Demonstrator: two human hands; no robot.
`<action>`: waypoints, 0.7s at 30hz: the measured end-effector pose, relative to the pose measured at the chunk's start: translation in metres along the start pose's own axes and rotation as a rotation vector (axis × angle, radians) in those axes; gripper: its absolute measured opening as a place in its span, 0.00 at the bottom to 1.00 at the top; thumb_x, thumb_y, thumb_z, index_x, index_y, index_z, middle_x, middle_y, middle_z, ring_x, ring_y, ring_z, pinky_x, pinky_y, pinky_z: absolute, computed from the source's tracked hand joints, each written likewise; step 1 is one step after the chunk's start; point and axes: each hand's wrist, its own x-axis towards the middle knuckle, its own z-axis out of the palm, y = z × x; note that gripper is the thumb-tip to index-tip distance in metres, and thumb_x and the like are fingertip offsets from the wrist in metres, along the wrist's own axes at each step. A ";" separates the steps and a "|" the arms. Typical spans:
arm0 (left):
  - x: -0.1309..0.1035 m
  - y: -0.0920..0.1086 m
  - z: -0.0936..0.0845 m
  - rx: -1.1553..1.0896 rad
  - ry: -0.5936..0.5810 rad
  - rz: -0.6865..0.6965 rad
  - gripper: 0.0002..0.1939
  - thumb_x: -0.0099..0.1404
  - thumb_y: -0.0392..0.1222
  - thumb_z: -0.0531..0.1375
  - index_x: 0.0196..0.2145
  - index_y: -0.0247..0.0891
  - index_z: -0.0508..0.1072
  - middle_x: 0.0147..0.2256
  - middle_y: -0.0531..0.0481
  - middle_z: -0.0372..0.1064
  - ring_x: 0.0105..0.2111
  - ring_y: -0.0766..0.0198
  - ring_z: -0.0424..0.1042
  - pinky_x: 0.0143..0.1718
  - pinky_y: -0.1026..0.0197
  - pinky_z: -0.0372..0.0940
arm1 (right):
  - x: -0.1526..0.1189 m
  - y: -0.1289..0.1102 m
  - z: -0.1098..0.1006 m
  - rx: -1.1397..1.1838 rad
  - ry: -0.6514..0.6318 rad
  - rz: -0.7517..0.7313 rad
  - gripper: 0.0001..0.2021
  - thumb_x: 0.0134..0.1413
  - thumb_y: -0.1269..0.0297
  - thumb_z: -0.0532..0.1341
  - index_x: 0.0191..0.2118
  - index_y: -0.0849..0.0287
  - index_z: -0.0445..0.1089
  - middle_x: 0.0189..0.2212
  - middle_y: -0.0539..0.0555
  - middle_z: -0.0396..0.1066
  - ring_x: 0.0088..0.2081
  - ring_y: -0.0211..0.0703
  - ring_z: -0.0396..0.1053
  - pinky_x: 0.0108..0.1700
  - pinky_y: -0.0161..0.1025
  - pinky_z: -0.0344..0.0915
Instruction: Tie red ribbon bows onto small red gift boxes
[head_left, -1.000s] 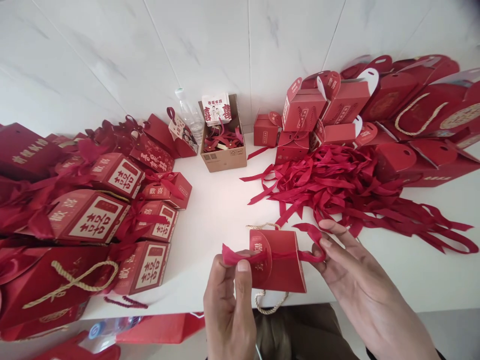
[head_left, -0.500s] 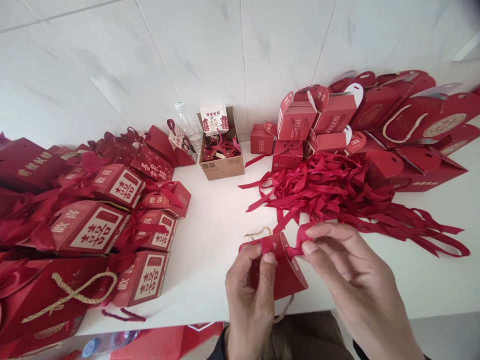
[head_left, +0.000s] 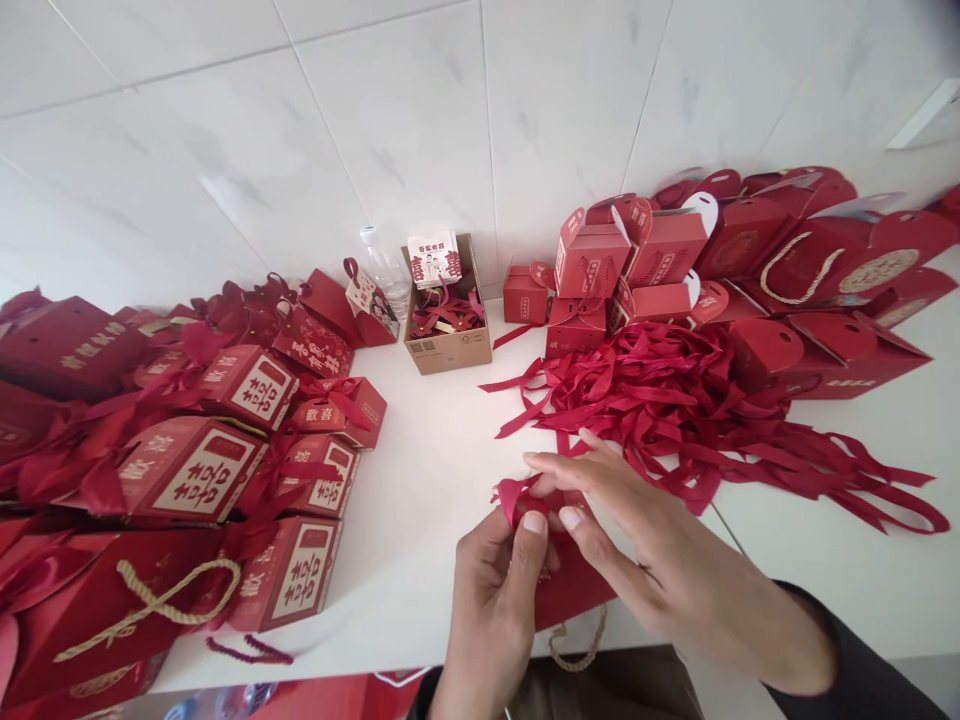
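Note:
A red gift box [head_left: 574, 585] stands at the front edge of the white table, partly hidden by both hands. My left hand [head_left: 499, 570] pinches a red ribbon [head_left: 514, 497] at the box's top, thumb pressed over it. Over the same spot reaches my right hand [head_left: 637, 530], fingers stretched out and thumb apart, close to the ribbon; whether its fingertips touch it is hard to see. A twisted cord handle [head_left: 581, 648] hangs at the near side of the box.
Left, red boxes [head_left: 202, 470] with tied ribbons are stacked. A pile of loose red ribbons [head_left: 645, 400] lies to the right, before more red boxes [head_left: 664, 250]. A cardboard carton [head_left: 450, 350] and a clear bottle [head_left: 384, 260] stand near the tiled wall [head_left: 405, 120].
My right hand has let go of its pinch on the ribbon end and moved left over the box, fingers now stretched. My left hand still pinches at the top. The view has tilted up slightly.

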 end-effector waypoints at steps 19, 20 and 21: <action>0.009 0.007 -0.014 0.016 -0.176 -0.001 0.13 0.72 0.52 0.64 0.40 0.41 0.83 0.35 0.49 0.80 0.36 0.63 0.74 0.42 0.63 0.69 | -0.008 -0.017 -0.042 0.073 -0.156 0.359 0.15 0.73 0.48 0.54 0.47 0.47 0.74 0.32 0.48 0.80 0.29 0.42 0.76 0.29 0.36 0.70; 0.009 0.007 -0.015 0.026 -0.192 -0.004 0.11 0.70 0.50 0.65 0.38 0.41 0.83 0.34 0.50 0.79 0.34 0.64 0.72 0.39 0.64 0.68 | -0.009 -0.015 -0.042 0.089 -0.184 0.403 0.16 0.73 0.47 0.54 0.46 0.47 0.75 0.30 0.48 0.79 0.27 0.42 0.75 0.26 0.36 0.69; 0.009 0.006 -0.015 0.044 -0.203 0.000 0.10 0.69 0.49 0.67 0.37 0.41 0.82 0.33 0.50 0.78 0.32 0.65 0.71 0.37 0.65 0.67 | -0.010 -0.012 -0.041 0.092 -0.191 0.419 0.16 0.73 0.47 0.54 0.45 0.48 0.76 0.31 0.49 0.79 0.28 0.42 0.76 0.26 0.36 0.68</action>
